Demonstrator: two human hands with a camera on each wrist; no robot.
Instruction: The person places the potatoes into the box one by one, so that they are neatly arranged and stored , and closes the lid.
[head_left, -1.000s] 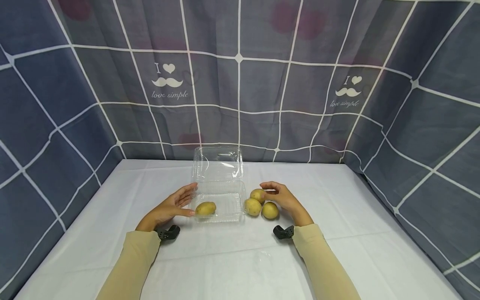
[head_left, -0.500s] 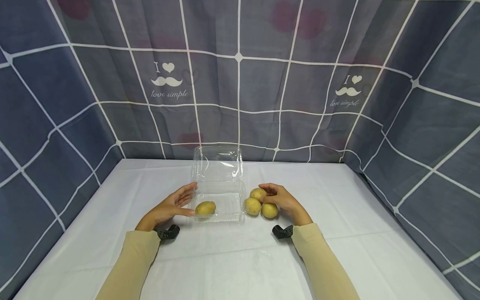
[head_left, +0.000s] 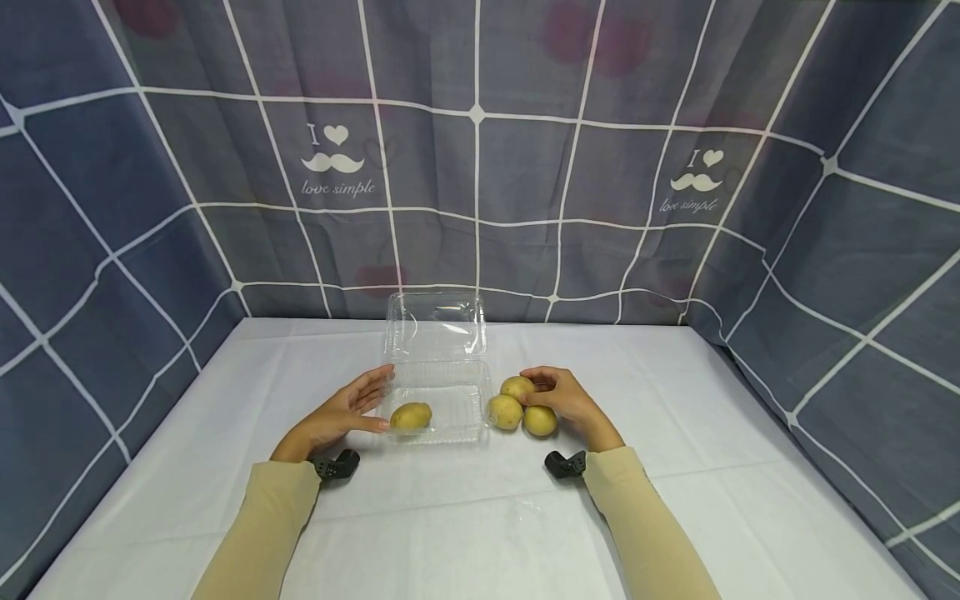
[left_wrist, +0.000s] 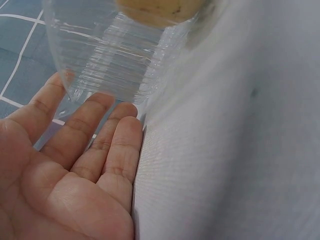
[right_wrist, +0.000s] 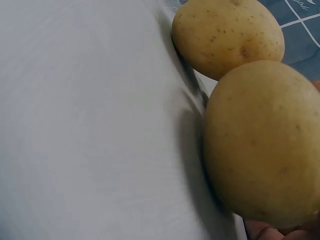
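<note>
A clear plastic clamshell container (head_left: 457, 408) stands on the white table with its lid (head_left: 437, 327) raised at the back. One potato (head_left: 411, 416) lies inside at the front left. My left hand (head_left: 337, 415) is at the container's left side; in the left wrist view its fairly straight fingers (left_wrist: 75, 127) touch the clear wall. To the right of the container sit three potatoes close together. My right hand (head_left: 564, 398) pinches the rear potato (head_left: 516, 387) between thumb and fingers. A front-left potato (head_left: 505, 412) and a front-right potato (head_left: 540, 421) lie beside it. In the right wrist view, a near potato (right_wrist: 262, 145) mostly hides that hand.
White cloth covers the table (head_left: 450, 525). Behind it and at both sides hang dark grey-blue checked curtains (head_left: 525, 175). A black wrist camera (head_left: 339, 465) is strapped to the left wrist, and another black camera (head_left: 566, 464) to the right.
The right hand's fingers have drawn in around the rear potato, with the hand shifting only slightly. The left hand and the container have kept their places.
</note>
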